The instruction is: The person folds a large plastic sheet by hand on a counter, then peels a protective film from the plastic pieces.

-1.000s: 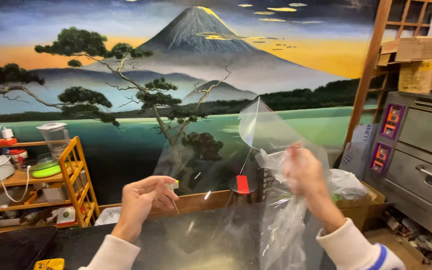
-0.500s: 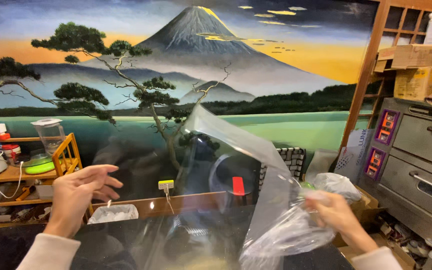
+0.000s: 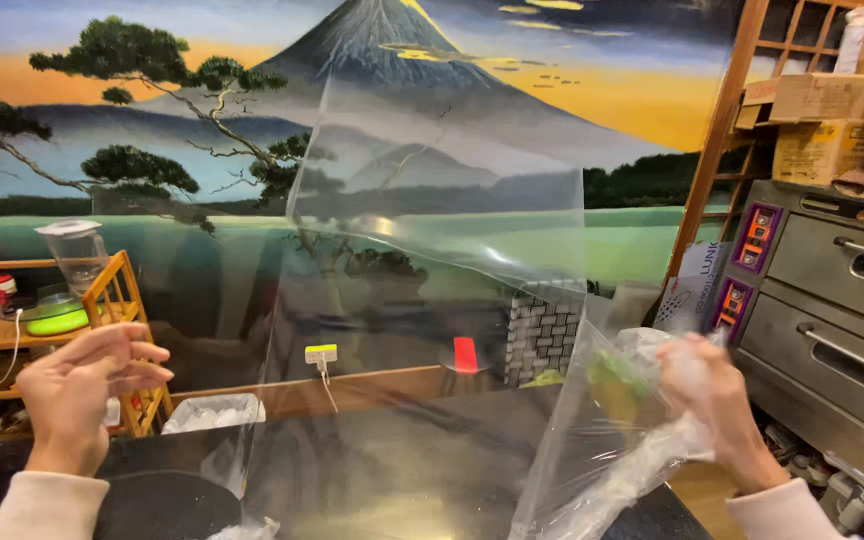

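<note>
Left hand (image 3: 87, 385) raised, fingers loosely curled, gripping nothing visible. Right hand (image 3: 707, 395) raised, fist closed, blurred.

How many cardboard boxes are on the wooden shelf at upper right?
2: one closed box on the shelf, and a larger one just below it above the oven. More may be hidden beyond the frame edge.
</note>
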